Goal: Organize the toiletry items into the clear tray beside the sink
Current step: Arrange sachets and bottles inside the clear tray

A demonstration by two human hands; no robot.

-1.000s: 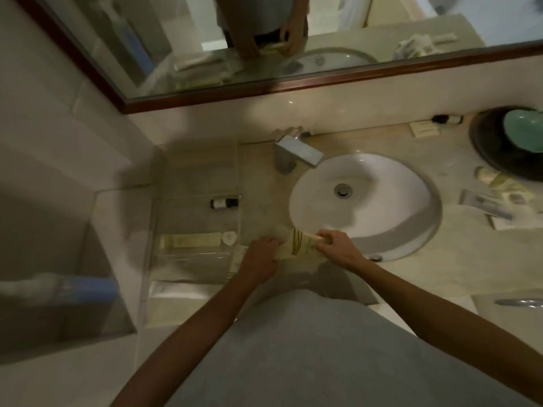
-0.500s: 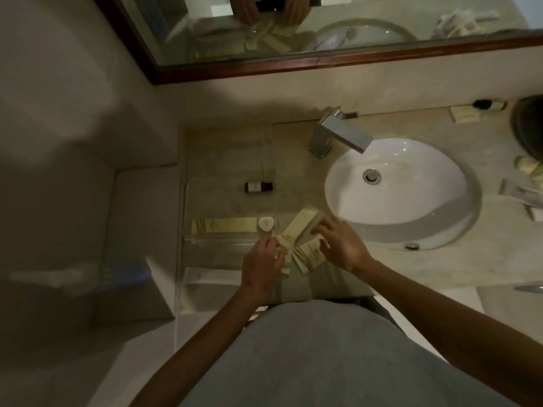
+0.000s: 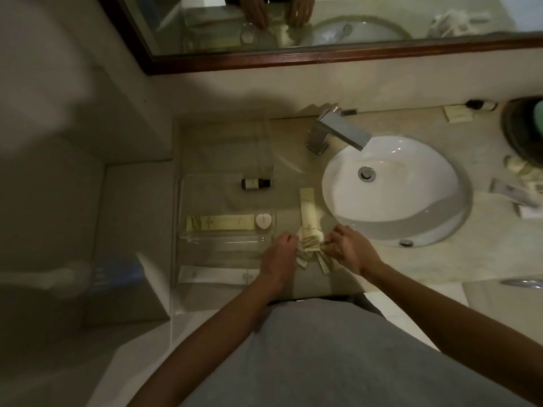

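Since a moment ago one long packet (image 3: 309, 210) now lies straight, just left of the sink (image 3: 393, 186); left hand (image 3: 279, 257) and right hand (image 3: 349, 251) pinch smaller packets (image 3: 310, 240) there, probably sorting them for the tray (image 3: 223, 239) further left

Cream packets (image 3: 309, 212) with green stripes, a dark brown bottle (image 3: 255, 183) — white sink (image 3: 393, 190), beige counter (image 3: 440, 254), reddish-brown mirror frame (image 3: 323, 55).

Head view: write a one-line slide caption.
Both hands, left hand and right hand, sort cream packets between clear tray and sink.
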